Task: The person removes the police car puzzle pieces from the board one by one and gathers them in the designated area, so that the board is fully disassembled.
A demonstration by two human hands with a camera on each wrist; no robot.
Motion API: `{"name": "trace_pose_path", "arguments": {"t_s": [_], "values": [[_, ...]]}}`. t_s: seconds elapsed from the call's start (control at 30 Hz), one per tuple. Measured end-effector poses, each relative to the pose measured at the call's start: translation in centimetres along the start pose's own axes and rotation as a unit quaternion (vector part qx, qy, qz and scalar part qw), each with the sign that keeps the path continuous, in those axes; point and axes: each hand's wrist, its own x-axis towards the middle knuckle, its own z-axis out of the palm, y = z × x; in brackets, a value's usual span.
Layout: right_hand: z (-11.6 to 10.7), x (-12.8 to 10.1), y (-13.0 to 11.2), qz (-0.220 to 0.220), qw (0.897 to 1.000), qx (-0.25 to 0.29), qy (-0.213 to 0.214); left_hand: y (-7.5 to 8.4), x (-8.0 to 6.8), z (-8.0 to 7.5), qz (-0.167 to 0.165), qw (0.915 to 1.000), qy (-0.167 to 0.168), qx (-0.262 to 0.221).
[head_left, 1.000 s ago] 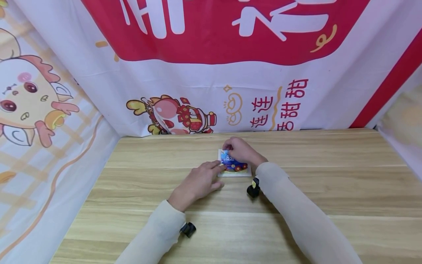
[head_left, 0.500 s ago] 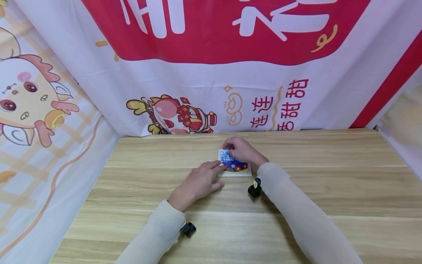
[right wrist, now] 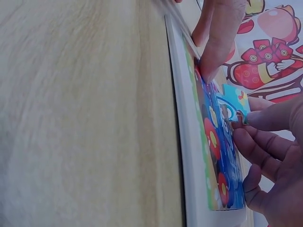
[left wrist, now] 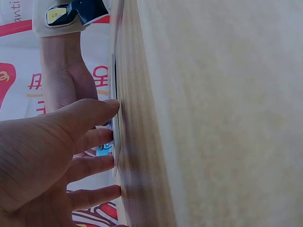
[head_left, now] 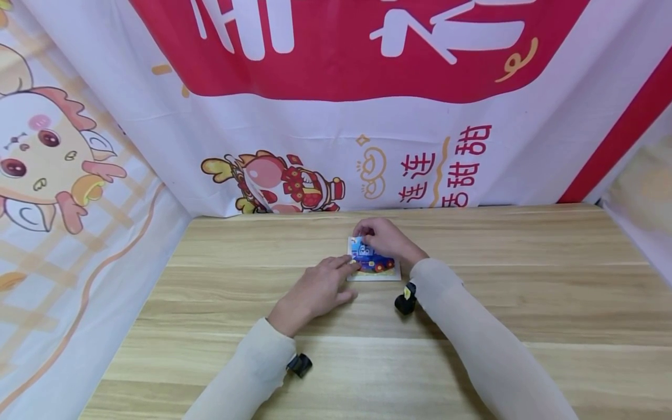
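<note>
A small jigsaw puzzle [head_left: 379, 266] with a blue cartoon car lies flat on the table, in a white tray [right wrist: 177, 71]. At its upper left corner, my right hand [head_left: 387, 240] pinches a light-blue puzzle piece [right wrist: 236, 101] between thumb and fingers. In the right wrist view this piece is tilted, standing partly above the picture. My left hand [head_left: 317, 286] has its fingers stretched out, the fingertips resting on the puzzle's left side. From the left wrist view, the puzzle shows only edge-on beyond the left fingers [left wrist: 94, 165]. The right hand hides the puzzle's upper right part.
The wooden table [head_left: 236, 303] runs back to a white and red printed cloth [head_left: 336, 122]. Another printed cloth [head_left: 79, 192] hangs along the left side. Black wrist cameras [head_left: 300, 366] sit on both sleeves.
The right hand has shifted the light-blue piece slightly left and up, to the tray's upper left corner. The left hand stays in place.
</note>
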Motion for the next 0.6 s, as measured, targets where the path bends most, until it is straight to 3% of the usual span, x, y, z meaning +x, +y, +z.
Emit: {"name": "trace_pose_path", "arguments": {"t_s": [0.6], "values": [[-0.21,-0.37,-0.18,0.036,0.998,0.052,0.031,0.25,0.06,0.26,-0.009,0.9999,-0.01,-0.006]]}}
